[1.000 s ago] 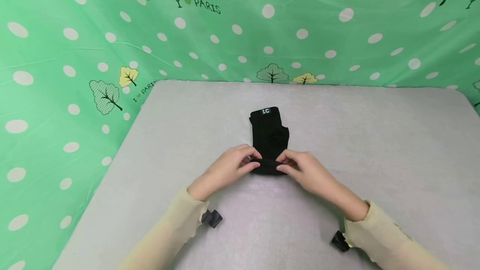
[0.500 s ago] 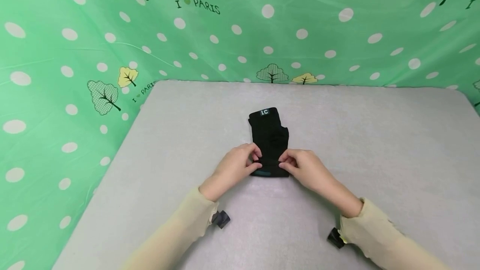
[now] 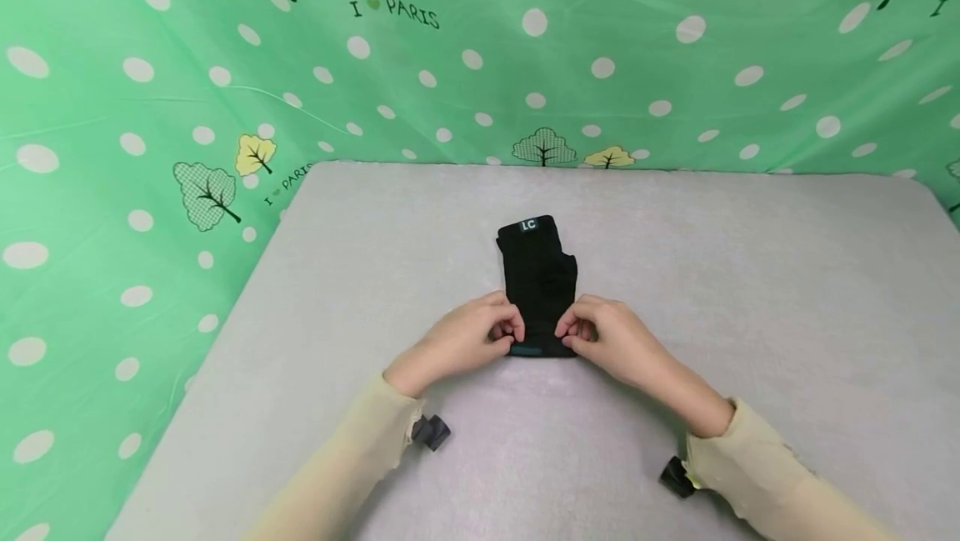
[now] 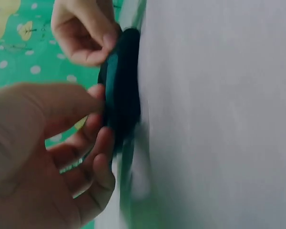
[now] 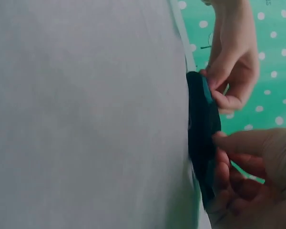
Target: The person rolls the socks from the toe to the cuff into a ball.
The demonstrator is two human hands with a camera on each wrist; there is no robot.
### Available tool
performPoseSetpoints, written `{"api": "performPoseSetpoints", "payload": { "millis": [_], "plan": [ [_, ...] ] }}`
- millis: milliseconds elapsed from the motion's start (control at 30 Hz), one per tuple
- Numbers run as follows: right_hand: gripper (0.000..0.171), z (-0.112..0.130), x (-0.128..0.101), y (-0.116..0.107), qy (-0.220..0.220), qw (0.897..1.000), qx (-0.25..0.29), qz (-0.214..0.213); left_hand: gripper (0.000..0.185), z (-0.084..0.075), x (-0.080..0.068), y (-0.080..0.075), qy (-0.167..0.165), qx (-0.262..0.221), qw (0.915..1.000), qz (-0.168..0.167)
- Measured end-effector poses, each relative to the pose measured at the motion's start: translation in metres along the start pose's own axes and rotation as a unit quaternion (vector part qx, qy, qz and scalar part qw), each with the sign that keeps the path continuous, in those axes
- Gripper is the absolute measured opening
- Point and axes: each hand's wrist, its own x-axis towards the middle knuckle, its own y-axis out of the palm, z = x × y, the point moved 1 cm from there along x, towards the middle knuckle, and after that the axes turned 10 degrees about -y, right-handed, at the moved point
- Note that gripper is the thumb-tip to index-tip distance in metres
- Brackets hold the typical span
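Observation:
A black fingerless glove [image 3: 542, 274] lies flat on the table in the head view, its white LC label at the far end and a short thumb stub on the right. A teal strip shows along its near edge. My left hand [image 3: 472, 334] pinches the near left corner between thumb and curled fingers. At the near right corner, my right hand [image 3: 611, 337] pinches the fabric the same way. Both wrist views show the glove's near end edge-on as a dark band [image 4: 126, 81], with fingertips of both hands at it.
The grey table [image 3: 750, 291] spreads round the glove on all sides. A green dotted curtain [image 3: 480, 91] hangs along its back and left edges. Small black devices, one by the left cuff [image 3: 431, 433] and one by the right cuff [image 3: 677, 477], stick out from the sleeves.
The glove's near end, folded up a second ago, now lies flatter with its teal strip in view. Both hands have slid slightly down towards the near edge, fingers curling more.

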Motion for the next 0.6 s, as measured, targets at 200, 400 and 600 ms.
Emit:
{"api": "performPoseSetpoints", "payload": {
  "millis": [200,400,600],
  "plan": [
    [0.021,-0.007,-0.006,-0.005,-0.032,0.999,0.025,0.02,0.023,0.013,-0.001,-0.002,0.012,-0.053,0.998,0.032],
    [0.031,-0.009,-0.005,-0.004,-0.037,0.999,0.005,0.033,0.032,0.013,0.002,-0.001,0.007,-0.045,0.9986,0.028],
    [0.029,-0.01,-0.003,0.0,-0.033,0.999,0.001,0.016,0.025,0.011,0.002,0.0,-0.005,-0.045,0.9989,0.007]
  ]
}}
